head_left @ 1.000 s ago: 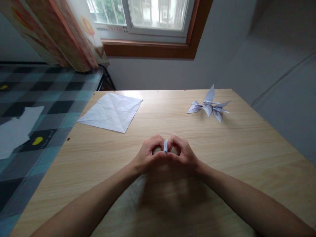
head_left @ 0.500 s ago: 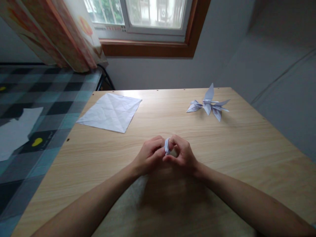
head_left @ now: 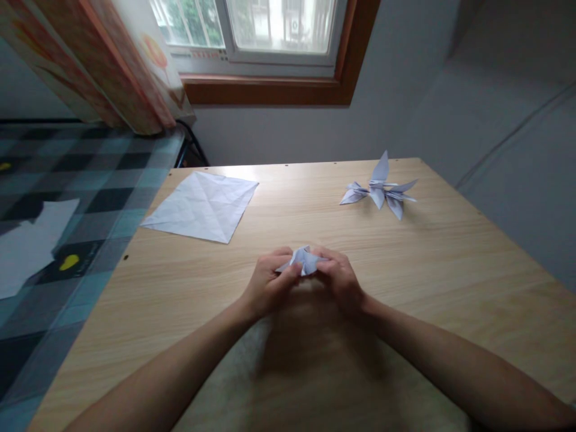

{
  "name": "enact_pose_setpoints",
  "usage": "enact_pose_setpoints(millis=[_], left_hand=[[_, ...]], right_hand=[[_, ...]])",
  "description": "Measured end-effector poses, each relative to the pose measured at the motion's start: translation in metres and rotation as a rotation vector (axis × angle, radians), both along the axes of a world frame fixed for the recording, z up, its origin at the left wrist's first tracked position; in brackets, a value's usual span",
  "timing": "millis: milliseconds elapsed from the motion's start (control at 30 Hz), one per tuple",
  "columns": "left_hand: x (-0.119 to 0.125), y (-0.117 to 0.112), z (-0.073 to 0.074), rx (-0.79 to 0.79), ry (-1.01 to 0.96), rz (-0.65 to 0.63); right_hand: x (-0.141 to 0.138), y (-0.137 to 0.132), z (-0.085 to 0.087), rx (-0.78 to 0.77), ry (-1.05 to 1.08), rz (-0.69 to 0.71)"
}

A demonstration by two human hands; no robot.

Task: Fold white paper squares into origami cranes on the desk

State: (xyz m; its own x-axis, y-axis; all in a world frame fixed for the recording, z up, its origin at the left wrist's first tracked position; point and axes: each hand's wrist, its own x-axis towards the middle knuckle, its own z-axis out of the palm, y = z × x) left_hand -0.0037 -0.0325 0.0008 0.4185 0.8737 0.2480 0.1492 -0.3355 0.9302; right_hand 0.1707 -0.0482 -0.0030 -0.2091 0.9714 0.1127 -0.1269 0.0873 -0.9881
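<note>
Both hands meet over the middle of the wooden table (head_left: pixel 450 276). My left hand (head_left: pixel 269 283) and my right hand (head_left: pixel 339 279) each pinch one side of a small folded white paper piece (head_left: pixel 304 260), which is spread out between the fingertips just above the tabletop. Fingers of both hands are curled closed on the paper. My forearms run back toward the near edge.
A creased white square sheet (head_left: pixel 202 205) lies flat at the far left of the table. A finished folded paper figure (head_left: pixel 380 191) with pointed flaps sits at the far right. A checked bedcover (head_left: pixel 67 198) with white paper lies left; a window and curtain stand behind.
The small paper piece was squeezed narrow and upright between my fingertips; now it is pulled wider and flatter between the two hands, which have drawn slightly apart.
</note>
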Motion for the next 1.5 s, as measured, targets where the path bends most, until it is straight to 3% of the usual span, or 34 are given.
enact_pose_setpoints(millis=[200, 400, 533, 833, 1067, 1167, 1267, 1367, 1500], left_hand=[[-0.005, 0.010, -0.014, -0.266, -0.298, 0.180], [-0.004, 0.015, 0.004, -0.544, -0.638, 0.394], [-0.006, 0.020, 0.011, -0.565, -0.714, 0.414], [-0.013, 0.028, 0.006, -0.601, -0.783, 0.427], [-0.014, 0.032, 0.000, -0.492, -0.667, 0.476], [-0.013, 0.030, -0.005, -0.278, -0.523, 0.585], [-0.013, 0.024, -0.008, 0.031, -0.314, 0.698], [-0.014, 0.016, -0.006, 0.246, -0.186, 0.628], [-0.011, 0.012, -0.004, 0.195, -0.095, 0.507]], right_hand=[[0.011, 0.014, -0.011, -0.107, 0.254, -0.145], [0.019, 0.025, -0.010, -0.107, 0.348, -0.286], [0.023, 0.029, -0.012, -0.111, 0.325, -0.278], [0.029, 0.033, -0.013, -0.081, 0.320, -0.217], [0.030, 0.030, -0.015, -0.007, 0.271, -0.207], [0.028, 0.025, -0.015, 0.000, 0.137, -0.176], [0.025, 0.019, -0.014, 0.020, 0.006, -0.145], [0.023, 0.015, -0.008, 0.054, -0.099, -0.110], [0.016, 0.006, 0.001, 0.176, -0.233, 0.026]])
